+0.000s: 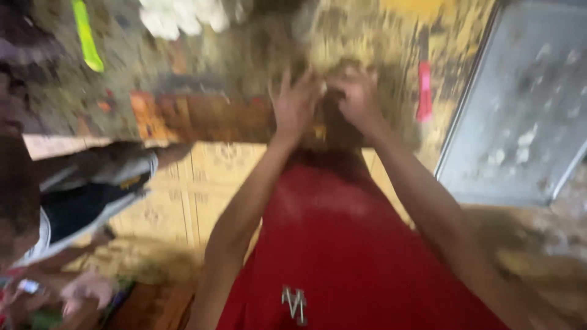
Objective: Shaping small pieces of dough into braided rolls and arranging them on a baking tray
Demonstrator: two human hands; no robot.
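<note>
Red shirt (342,244) below, left hand (295,105) and right hand (359,98) close together over blurred yellowish heap (361,36)

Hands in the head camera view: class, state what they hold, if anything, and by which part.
It cannot be told. The left hand and right hand press together on a blurred brown lump; the grip is unclear.

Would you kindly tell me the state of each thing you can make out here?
Left hand: fingers spread, on the brown lump.
Right hand: curled on the same lump.
Brown lump: pressed between both hands, blurred.
Grey tray: flat, smeared with white bits.
Pink tool: lying untouched.
</note>
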